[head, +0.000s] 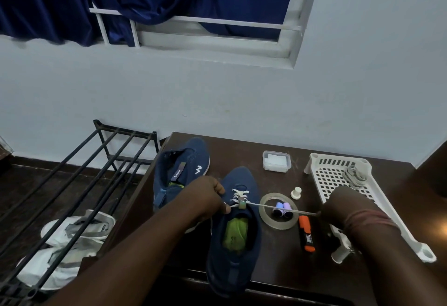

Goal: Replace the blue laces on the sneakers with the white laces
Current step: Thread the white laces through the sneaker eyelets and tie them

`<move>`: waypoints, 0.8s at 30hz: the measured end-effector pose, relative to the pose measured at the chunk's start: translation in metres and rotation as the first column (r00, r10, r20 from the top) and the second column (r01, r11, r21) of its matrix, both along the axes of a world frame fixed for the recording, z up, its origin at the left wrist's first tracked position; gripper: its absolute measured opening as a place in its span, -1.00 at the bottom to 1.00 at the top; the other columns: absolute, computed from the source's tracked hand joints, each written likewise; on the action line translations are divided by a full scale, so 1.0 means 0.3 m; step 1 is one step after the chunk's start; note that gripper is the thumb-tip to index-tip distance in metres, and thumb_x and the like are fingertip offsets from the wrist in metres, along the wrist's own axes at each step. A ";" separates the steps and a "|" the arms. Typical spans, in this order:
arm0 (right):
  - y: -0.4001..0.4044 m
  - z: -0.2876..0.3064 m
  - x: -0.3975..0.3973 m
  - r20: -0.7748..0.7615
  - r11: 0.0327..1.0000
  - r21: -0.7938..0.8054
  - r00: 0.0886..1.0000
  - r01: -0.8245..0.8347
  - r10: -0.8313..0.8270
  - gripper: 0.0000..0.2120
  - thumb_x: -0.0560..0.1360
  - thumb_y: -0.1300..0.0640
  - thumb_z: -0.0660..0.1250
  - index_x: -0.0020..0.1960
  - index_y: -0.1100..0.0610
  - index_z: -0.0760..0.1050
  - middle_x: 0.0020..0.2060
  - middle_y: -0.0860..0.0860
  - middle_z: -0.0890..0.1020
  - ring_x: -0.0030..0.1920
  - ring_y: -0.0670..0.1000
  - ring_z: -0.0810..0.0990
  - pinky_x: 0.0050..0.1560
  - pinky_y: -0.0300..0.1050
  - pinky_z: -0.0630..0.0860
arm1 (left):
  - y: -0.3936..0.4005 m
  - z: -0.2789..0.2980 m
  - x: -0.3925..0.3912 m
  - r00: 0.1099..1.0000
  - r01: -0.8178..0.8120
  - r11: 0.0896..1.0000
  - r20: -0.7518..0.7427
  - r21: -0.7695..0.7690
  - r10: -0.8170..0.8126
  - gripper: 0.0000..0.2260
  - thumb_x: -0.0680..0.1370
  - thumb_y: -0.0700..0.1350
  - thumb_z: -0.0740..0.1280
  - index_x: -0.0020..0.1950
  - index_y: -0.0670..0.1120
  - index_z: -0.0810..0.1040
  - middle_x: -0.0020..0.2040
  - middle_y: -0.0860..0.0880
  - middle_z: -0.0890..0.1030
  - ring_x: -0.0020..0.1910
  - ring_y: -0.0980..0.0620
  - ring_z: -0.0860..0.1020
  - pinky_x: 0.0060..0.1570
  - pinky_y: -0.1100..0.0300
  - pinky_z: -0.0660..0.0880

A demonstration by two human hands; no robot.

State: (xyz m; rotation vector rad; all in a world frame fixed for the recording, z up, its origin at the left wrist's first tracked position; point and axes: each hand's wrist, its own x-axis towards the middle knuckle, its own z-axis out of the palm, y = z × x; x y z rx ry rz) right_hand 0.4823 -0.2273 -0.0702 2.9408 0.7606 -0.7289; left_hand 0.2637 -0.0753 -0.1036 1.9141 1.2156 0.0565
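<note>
Head view: taut flat white lace (pixel 278 207)

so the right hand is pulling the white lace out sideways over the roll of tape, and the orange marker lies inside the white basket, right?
Not quite. The head view shows the orange marker on the table, beside the white basket, not inside it. The right hand does pull the white lace sideways over the roll of tape.

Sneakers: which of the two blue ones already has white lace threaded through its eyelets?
The nearer blue sneaker, between both hands, shows crossed white lace. The far blue sneaker by the table's left edge shows none.
</note>
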 end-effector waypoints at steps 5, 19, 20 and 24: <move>0.023 -0.038 -0.021 0.013 0.965 0.231 0.992 -0.123 0.123 -0.79 0.46 0.03 0.46 -0.19 0.18 0.57 -0.34 0.06 0.54 -0.31 0.01 0.49 -0.37 -0.20 0.35 | 0.002 -0.010 0.006 0.997 0.081 0.995 -0.001 0.062 -0.081 -0.55 0.38 -0.13 0.58 0.23 0.01 0.57 0.17 -0.03 0.59 0.13 0.00 0.58 0.18 0.10 0.52; 0.094 0.025 -0.206 -0.431 0.403 0.889 0.698 0.218 0.572 -0.63 0.67 -0.01 0.12 0.04 0.15 0.66 -0.21 0.17 0.61 -0.25 0.06 0.54 -0.14 -0.08 0.50 | -0.030 0.104 0.017 0.850 0.235 0.912 0.383 0.336 -0.360 -0.93 0.54 -0.06 0.43 -0.01 0.07 0.69 -0.14 0.07 0.68 -0.10 0.11 0.63 0.01 0.00 0.57; 0.096 0.023 -0.205 -0.390 0.374 0.905 0.751 0.204 0.533 -0.64 0.67 -0.02 0.13 0.06 0.08 0.68 -0.17 0.03 0.65 -0.18 -0.02 0.58 -0.05 -0.11 0.49 | -0.019 0.104 0.015 0.880 0.192 0.906 0.342 0.377 -0.329 -0.93 0.55 -0.02 0.41 -0.05 0.05 0.69 -0.18 0.05 0.67 -0.14 0.09 0.62 -0.02 -0.01 0.56; 0.106 -0.006 -0.176 -0.313 0.353 0.913 0.904 0.203 0.290 -0.69 0.64 -0.03 0.20 -0.01 0.00 0.71 -0.25 -0.21 0.66 -0.22 -0.19 0.49 -0.08 -0.18 0.38 | 0.039 0.086 0.003 0.902 -0.194 0.955 0.423 0.225 0.084 -0.84 0.60 -0.05 0.32 -0.10 -0.01 0.67 -0.27 0.01 0.64 -0.34 0.08 0.56 -0.31 0.15 0.45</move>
